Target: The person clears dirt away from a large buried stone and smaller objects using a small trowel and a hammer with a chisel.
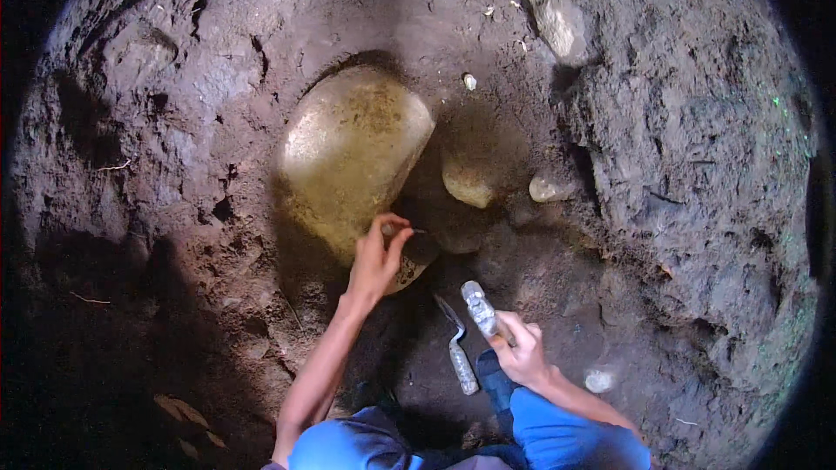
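Observation:
A large pale rounded stone sits half buried in dark earth. My left hand is at its lower edge, fingers pinched together against the stone and a dark hollow. A thin dark sliver seems to stick out of the fingertips, but I cannot make out what it is. My right hand grips the handle of a mud-caked tool, which points up and left. A small trowel lies on the soil between my two hands, blade toward the stone.
Smaller pale stones lie right of the big one, and another stone is set in the earth wall at upper right. A rough soil bank rises on the right. My blue-clad knees are at the bottom.

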The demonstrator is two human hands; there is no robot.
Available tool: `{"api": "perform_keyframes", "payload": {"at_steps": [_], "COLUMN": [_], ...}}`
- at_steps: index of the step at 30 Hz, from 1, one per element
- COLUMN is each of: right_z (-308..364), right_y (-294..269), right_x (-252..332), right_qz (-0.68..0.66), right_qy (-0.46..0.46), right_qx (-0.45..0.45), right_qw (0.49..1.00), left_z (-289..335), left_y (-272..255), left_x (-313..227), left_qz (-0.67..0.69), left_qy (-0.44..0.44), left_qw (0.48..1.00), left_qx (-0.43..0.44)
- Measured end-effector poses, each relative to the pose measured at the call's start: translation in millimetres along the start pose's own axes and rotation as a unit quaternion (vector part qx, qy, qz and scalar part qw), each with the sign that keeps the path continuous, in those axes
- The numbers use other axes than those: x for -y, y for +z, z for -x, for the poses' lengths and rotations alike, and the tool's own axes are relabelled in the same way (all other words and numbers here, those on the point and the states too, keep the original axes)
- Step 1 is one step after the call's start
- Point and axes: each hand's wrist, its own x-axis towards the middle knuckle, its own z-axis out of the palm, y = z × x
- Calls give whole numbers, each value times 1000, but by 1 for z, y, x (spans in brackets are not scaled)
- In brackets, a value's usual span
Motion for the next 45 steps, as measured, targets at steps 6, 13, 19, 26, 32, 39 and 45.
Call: {"api": "perform_keyframes", "payload": {"at_steps": [6,13,19,26,32,39,45], "right_z": [-3,-4,1,0,-9,-29,-18], "right_y": [7,4,3,1,3,-8,12], "right_x": [-8,-4,-4,-3,0,12,-22], "right_qz": [3,1,-6,7,39,-4,70], "right_qy": [-38,-45,-20,-39,-80,-339,-271], "right_qx": [11,30,23,25,32,67,54], "right_qw": [999,999,1000,999,996,938,959], "left_z": [96,87,55,63,56,54,56], "left_y": [37,24,23,29,26,25,22], "left_x": [28,22,21,23,20,19,25], "left_qz": [40,16,-38,-83,-75,-57,-65], "left_qy": [125,211,240,279,271,279,275], "left_qw": [988,977,970,957,960,957,958], "left_qx": [84,12,-21,3,2,46,54]}}
